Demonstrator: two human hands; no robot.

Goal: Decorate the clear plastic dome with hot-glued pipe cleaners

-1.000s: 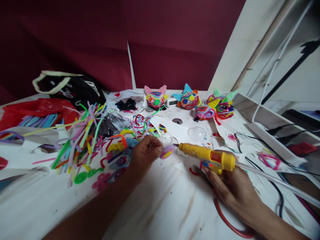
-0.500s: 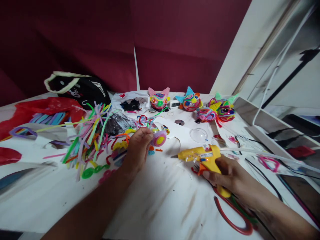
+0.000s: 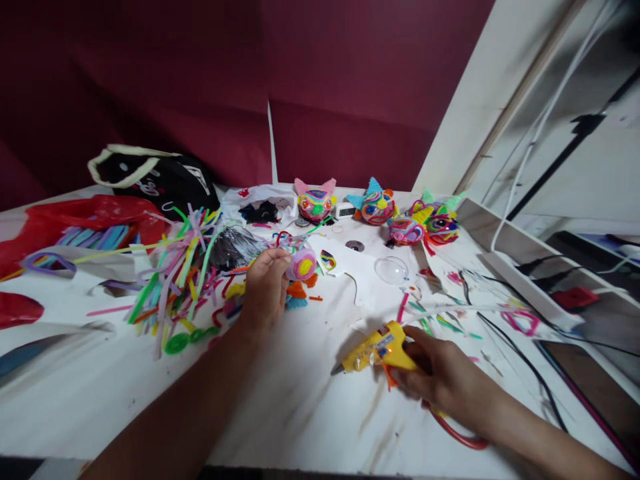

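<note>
My left hand (image 3: 267, 283) pinches a small clear ball (image 3: 293, 257) that carries a coiled pipe-cleaner disc (image 3: 303, 266), lilac and pink round a yellow centre. In my right hand (image 3: 440, 370) is a yellow hot glue gun (image 3: 383, 347), its nozzle pointing left and down, close to the tabletop. A small light glows on the gun's side. Part of its grip is hidden by my fingers. Orange and blue pipe-cleaner pieces (image 3: 297, 293) lie just beyond my left hand. Scissors with a red handle (image 3: 460, 432) lie partly under my right hand.
Loose pipe cleaners (image 3: 175, 280) heap up on the left beside a red plastic bag (image 3: 95, 213). Decorated animal-head balls (image 3: 317, 202) line the back. A clear half-shell (image 3: 393, 270) lies mid-table. Cables (image 3: 530, 367) and a phone (image 3: 590, 387) occupy the right.
My right hand has lowered the glue gun toward the table and tipped its nozzle down. My left hand has shifted slightly left and up with the clear ball and coiled disc.
</note>
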